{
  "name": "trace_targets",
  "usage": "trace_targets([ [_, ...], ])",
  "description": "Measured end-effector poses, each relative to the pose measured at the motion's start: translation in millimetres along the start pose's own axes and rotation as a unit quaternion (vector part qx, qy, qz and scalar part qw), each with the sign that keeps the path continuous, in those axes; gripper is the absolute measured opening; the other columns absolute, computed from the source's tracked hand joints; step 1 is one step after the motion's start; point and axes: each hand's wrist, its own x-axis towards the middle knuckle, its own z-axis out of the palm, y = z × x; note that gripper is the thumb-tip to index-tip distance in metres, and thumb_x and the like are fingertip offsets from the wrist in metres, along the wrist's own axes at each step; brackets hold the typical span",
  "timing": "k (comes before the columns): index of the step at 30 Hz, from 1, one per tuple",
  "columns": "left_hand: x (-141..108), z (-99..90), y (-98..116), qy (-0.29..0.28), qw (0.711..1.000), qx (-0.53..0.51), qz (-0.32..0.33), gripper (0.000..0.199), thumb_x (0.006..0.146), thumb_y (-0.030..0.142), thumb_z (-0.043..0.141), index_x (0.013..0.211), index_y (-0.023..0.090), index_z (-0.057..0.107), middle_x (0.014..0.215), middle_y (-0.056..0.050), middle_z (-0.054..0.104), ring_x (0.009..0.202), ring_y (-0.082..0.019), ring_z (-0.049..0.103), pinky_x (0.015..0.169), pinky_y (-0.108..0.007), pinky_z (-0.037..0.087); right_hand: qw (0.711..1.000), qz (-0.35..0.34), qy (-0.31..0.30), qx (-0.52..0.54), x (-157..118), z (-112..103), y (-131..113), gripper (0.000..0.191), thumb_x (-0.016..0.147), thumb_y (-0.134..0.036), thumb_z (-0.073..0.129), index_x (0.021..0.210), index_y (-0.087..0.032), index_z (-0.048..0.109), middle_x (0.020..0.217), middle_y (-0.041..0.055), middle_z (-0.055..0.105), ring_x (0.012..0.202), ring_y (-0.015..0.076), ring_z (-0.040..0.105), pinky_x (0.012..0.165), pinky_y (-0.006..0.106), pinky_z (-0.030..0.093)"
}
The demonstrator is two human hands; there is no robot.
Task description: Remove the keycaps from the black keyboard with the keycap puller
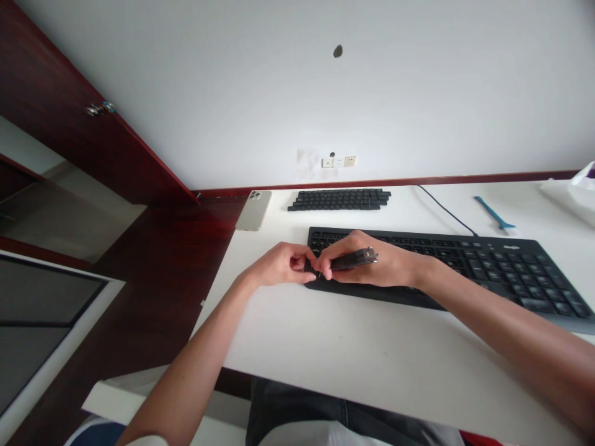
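Oblong black keyboard (493, 263) underlies the right hand (385, 266) pinching a slim tool (353, 259), left hand (280, 265) curled, hold unclear.

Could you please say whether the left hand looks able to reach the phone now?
Probably yes: the phone lies on the table beyond the left hand, with nothing visible standing between them.

I've got a silvery-ended dark tool (351, 259), black keyboard (458, 252) with pale markings, black loose keys (339, 199), white table (372, 337), pale beige phone (253, 214), blue stick (493, 212), dark reddish-brown door (56, 87).
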Motion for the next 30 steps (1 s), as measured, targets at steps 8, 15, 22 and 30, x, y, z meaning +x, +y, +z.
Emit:
trace_targets([
  [8, -0.6, 0.9, 5.4, -0.019, 1.0, 0.01, 0.002, 0.018, 0.081, 0.031, 0.077, 0.096, 0.022, 0.075, 0.067, 0.006, 0.042, 0.064, -0.011, 0.04, 0.063, -0.024, 0.034, 0.999, -0.004, 0.042, -0.003, -0.3, 9.3, 0.0, 0.011, 0.092, -0.019, 0.064, 0.097, -0.018, 0.074, 0.087, 0.0014, 0.072, 0.072, 0.0134, 0.057, 0.065, 0.025, 0.044],
  [15, 2.5, 6.9, -0.5, 0.008, 1.0, 0.019, 0.013, 0.019, 0.078, 0.032, 0.08, 0.083, 0.02, 0.066, 0.069, 0.007, 0.038, 0.063, -0.011, 0.037, 0.061, -0.024, 0.034, 0.996, -0.019, 0.082, -0.025, 4.0, 16.6, 4.5, 0.011, 0.092, -0.024, 0.069, 0.1, -0.019, 0.075, 0.089, 0.0018, 0.076, 0.072, 0.0144, 0.063, 0.067, 0.025, 0.048],
  [22, 3.5, 11.3, -2.8, 0.018, 0.999, 0.022, 0.033, 0.019, 0.078, 0.025, 0.073, 0.077, 0.02, 0.055, 0.071, 0.005, 0.045, 0.066, -0.011, 0.044, 0.063, -0.025, 0.041, 0.992, -0.025, 0.115, -0.053, 12.4, 24.6, 15.1, 0.01, 0.091, -0.021, 0.072, 0.101, -0.021, 0.071, 0.097, 0.0031, 0.078, 0.083, 0.0191, 0.073, 0.075, 0.028, 0.055],
  [30, 4.7, 10.1, 3.2, 0.027, 0.992, 0.116, 0.039, 0.014, 0.074, 0.017, 0.072, 0.086, 0.019, 0.066, 0.073, 0.002, 0.06, 0.067, -0.015, 0.054, 0.063, -0.027, 0.043, 0.988, -0.026, 0.152, -0.018, 17.7, 35.7, 14.4, 0.021, 0.098, -0.04, 0.068, 0.101, -0.019, 0.067, 0.091, 0.0033, 0.073, 0.078, 0.0175, 0.066, 0.07, 0.028, 0.05],
])
